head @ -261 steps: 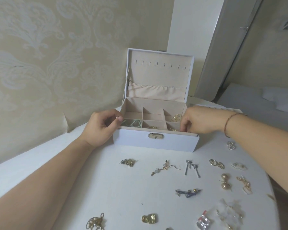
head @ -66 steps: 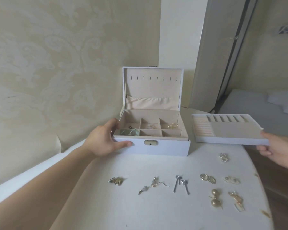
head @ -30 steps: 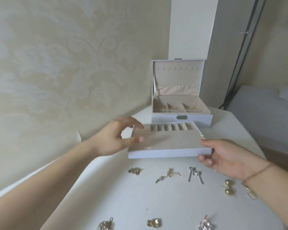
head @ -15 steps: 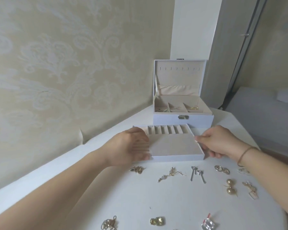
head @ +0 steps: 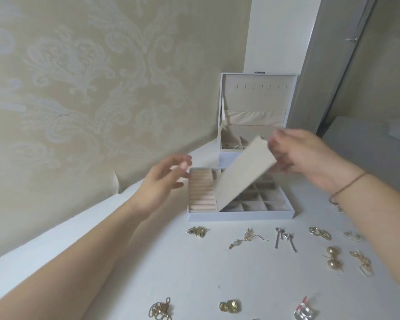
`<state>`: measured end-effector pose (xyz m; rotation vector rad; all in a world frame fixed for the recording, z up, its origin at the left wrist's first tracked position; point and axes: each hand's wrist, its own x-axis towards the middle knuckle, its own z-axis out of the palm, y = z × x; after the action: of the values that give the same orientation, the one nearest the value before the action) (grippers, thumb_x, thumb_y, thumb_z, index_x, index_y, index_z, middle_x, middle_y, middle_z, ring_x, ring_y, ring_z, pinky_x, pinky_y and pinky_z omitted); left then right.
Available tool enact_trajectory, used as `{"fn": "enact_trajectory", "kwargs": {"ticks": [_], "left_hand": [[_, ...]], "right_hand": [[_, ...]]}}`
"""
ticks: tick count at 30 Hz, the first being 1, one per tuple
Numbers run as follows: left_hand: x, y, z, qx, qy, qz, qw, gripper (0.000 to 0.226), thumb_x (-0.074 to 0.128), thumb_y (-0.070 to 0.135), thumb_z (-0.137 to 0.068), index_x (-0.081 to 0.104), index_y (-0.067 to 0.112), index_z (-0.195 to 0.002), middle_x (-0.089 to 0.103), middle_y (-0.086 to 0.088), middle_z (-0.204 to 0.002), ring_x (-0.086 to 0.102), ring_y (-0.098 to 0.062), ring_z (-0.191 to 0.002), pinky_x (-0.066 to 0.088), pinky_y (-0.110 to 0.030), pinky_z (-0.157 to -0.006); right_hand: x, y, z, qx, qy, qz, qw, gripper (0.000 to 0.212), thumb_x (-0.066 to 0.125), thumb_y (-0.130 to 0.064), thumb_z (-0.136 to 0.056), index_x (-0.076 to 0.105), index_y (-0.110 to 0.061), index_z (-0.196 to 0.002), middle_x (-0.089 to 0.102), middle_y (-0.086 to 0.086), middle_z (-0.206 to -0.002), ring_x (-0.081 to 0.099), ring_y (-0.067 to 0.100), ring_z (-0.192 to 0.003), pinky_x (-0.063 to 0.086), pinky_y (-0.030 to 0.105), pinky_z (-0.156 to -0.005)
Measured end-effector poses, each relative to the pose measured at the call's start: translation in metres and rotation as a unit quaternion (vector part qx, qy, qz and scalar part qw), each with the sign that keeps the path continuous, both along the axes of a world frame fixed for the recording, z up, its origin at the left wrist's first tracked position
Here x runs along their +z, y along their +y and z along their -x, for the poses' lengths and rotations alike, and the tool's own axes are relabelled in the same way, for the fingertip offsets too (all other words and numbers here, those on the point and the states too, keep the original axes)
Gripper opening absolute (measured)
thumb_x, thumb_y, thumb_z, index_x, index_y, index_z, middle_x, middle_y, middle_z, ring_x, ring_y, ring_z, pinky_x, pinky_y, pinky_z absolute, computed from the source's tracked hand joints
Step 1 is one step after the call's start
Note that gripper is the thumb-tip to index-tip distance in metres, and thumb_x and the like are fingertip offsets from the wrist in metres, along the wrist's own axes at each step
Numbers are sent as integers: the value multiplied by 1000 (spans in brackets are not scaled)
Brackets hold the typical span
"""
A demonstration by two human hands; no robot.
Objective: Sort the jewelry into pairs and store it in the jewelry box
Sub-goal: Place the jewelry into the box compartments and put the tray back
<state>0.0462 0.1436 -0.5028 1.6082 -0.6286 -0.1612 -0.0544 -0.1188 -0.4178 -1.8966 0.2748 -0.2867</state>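
tray: the insert tray (head: 240, 214) is parked on the table (head: 194, 269) right in front of the jewelry box (head: 256, 116), prob so its little grid is reachable
cover: a beige flap (head: 243, 173) is tilted up off the grid, far edge pinched by the right hand (head: 298, 155), fingers curled on it, a bit blurry tho
left hand (head: 164, 181): nothing is held, fingers loosely spread by the ring rolls (head: 202, 192), just off the tray's left edge
jewelry: pairs are laid out in rows on the near side, e.g. gold ball earrings (head: 333, 257), silver drops (head: 284, 239), yellow studs (head: 230, 306); none seen in the tray yet
in the way: the flap is over part of the grid, so it likely has to be cleared first
box: lid is up, a few bits can be seen inside
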Motion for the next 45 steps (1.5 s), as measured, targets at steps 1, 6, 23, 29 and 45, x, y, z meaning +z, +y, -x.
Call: {"fn": "enact_trajectory", "kwargs": {"ticks": [1, 6, 23, 29, 45], "left_hand": [[6, 4, -3, 5, 19, 37, 999, 51, 57, 59, -79, 62, 26, -117, 64, 6, -118, 65, -22, -107, 50, -42, -93], [31, 31, -25, -37, 171, 139, 975, 65, 38, 68, -85, 58, 23, -126, 63, -3, -114, 58, -25, -95, 51, -45, -79], [15, 16, -14, 162, -259, -373, 876, 33, 69, 40, -87, 64, 26, -117, 63, 5, -119, 60, -16, -107, 45, -31, -88], [8, -10, 17, -51, -436, -311, 843, 27, 68, 31, -81, 69, 25, -108, 63, 8, -114, 59, -14, -103, 48, -36, -91], [-11, -15, 19, -119, -406, -320, 848, 43, 65, 42, -78, 62, 32, -120, 55, 10, -127, 53, -16, -119, 45, -43, -98]], "right_hand": [[6, 15, 0, 54, -16, -85, 995, 41, 34, -46, -101, 59, -13, -102, 73, 13, -91, 69, 29, -66, 44, 33, -58], [-36, 77, 0, 228, -6, 117, 967, 35, 35, -38, -101, 56, -20, -122, 68, 0, -115, 63, 22, -106, 46, 28, -90], [-60, 28, 62, 238, 45, 562, 791, 27, 54, -40, -93, 58, -39, -120, 55, -22, -114, 47, -5, -97, 38, 18, -81], [-76, 27, 60, 194, 14, 594, 781, 19, 47, -43, -95, 61, -33, -103, 57, -17, -104, 48, 1, -100, 33, 18, -70], [-78, 29, 55, 236, 38, 474, 848, 26, 67, -44, -83, 59, -46, -108, 60, -26, -95, 48, -5, -98, 40, 19, -85]]}}
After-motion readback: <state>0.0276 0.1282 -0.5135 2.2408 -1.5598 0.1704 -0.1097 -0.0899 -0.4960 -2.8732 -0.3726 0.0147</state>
